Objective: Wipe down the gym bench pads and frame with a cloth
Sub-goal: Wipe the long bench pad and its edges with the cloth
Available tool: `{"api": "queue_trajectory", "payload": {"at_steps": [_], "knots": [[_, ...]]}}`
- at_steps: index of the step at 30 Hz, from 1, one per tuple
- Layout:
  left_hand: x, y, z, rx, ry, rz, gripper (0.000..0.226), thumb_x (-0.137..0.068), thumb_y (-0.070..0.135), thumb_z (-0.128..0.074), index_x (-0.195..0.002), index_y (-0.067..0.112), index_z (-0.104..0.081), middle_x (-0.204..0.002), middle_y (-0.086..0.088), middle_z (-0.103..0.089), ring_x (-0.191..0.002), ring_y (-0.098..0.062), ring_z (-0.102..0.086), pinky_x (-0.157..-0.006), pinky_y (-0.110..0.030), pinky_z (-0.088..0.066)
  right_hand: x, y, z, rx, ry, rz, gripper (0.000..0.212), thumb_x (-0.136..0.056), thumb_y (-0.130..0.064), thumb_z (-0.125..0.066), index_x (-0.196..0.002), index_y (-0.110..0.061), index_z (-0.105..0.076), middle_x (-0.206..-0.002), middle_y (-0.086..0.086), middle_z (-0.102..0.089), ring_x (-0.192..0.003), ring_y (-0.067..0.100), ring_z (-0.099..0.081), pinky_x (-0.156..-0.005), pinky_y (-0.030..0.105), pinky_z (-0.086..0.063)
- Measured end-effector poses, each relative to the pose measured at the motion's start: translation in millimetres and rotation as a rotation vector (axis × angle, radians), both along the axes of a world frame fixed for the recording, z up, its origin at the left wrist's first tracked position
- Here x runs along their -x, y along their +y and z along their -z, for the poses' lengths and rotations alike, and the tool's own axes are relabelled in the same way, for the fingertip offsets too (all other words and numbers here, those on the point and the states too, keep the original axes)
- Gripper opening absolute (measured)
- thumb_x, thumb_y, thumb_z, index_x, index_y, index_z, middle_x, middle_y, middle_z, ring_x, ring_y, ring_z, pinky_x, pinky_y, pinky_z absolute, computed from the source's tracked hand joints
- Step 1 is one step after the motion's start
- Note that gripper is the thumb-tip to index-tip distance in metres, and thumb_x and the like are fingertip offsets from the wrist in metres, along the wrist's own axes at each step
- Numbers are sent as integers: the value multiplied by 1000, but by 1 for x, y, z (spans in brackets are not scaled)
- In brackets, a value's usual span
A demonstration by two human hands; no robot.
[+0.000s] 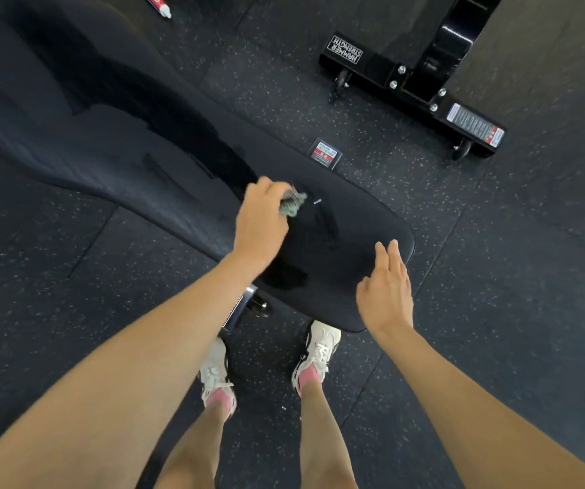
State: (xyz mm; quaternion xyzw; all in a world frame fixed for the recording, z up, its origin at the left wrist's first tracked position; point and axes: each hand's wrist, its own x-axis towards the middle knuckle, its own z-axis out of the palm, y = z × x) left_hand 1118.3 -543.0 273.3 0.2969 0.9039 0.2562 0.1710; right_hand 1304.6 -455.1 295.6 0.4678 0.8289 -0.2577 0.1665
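Dark speckled rubber floor (495,277), black wheeled equipment base (379,65) lettered Hammer Strength at upper right, red-and-white tube (159,3) at the top edge, white sneakers (319,351) with pink socks (307,377)

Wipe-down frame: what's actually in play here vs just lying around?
In play: cloth, gripped by left hand on the bench pad; right hand, open above the pad's near end.
Lying about: black wheeled frame base on the floor beyond; red-and-white tube at top left.
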Motion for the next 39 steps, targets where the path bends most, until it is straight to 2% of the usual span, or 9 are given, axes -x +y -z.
{"api": "queue_trajectory", "payload": {"at_steps": [2, 5, 13, 15, 17, 22, 29, 35, 39], "knots": [[14, 19, 4, 41, 20, -136, 39, -82, -8, -52, -116, 8, -60, -112, -10, -54, -104, -27, -45, -77, -38, -43, 4, 9, 3, 10, 4, -37, 62, -97, -8, -44, -152, -7, -14, -161, 10, -2, -148, 24, -8, -120, 38, -15], [-5, 38, 12, 113, 63, -151, 36, -80, -9, -55, -111, 7, -61, -110, -9, -55, -106, -27, -44, -71, -30, -36, 7, 19, 6, 30, 12, -72, 62, -98, -10, -44, -152, -8, -13, -161, 10, -1, -148, 24, -8, -120, 39, -16], [-101, 58, 12, 101, 18, 185, 22, -65, -9, -68, -75, 9, -61, -82, -5, -56, -85, -28, -52, -46, -28, -33, 1, 33, 15, 32, 43, -89, 66, -95, -1, -44, -152, -7, -13, -161, 12, -2, -148, 25, -9, -120, 38, -14], [-116, 55, 13, 78, -26, 288, 20, -69, -7, -70, -81, 8, -65, -85, -4, -58, -87, -27, -51, -46, -30, -41, -3, 38, 14, 12, 49, -77, 66, -95, 1, -43, -153, -8, -12, -161, 11, -2, -148, 24, -8, -120, 37, -12], [-113, 50, 11, 79, -97, 342, 28, -76, -6, -62, -99, 10, -66, -98, -3, -58, -99, -25, -47, -59, -39, -49, -8, 44, 13, 3, 40, -77, 69, -93, 4, -43, -153, -8, -12, -161, 10, -2, -148, 24, -8, -121, 36, -11], [-52, 42, 4, 49, -10, -51, 45, -75, -13, -51, -111, 11, -65, -108, -5, -56, -105, -25, -43, -69, -38, -44, -14, 52, 11, 24, 35, -64, 70, -90, 7, -42, -152, -7, -14, -162, 9, -3, -148, 23, -8, -121, 37, -12], [-25, 62, 9, 181, 80, -193, 39, -79, -11, -57, -112, 7, -63, -108, -7, -58, -106, -26, -43, -68, -28, -38, -12, 48, 18, 70, -5, -137, 65, -96, -4, -42, -153, -8, -11, -162, 9, 1, -149, 22, -5, -121, 36, -9], [-70, 66, 5, 168, 36, 49, 36, -71, -12, -56, -101, 6, -65, -100, -7, -58, -100, -28, -45, -59, -33, -32, -11, 50, 19, 55, -28, -167, 66, -96, -5, -43, -153, -8, -11, -162, 9, 0, -149, 21, -4, -121, 38, -8], [-94, 56, 6, 128, -59, 267, 41, -71, -12, -60, -106, 8, -66, -101, -6, -60, -102, -24, -45, -59, -39, -49, -9, 51, 16, 55, -41, -168, 65, -95, -4, -42, -153, -9, -12, -162, 9, -2, -149, 21, -6, -121, 38, -9]]}}
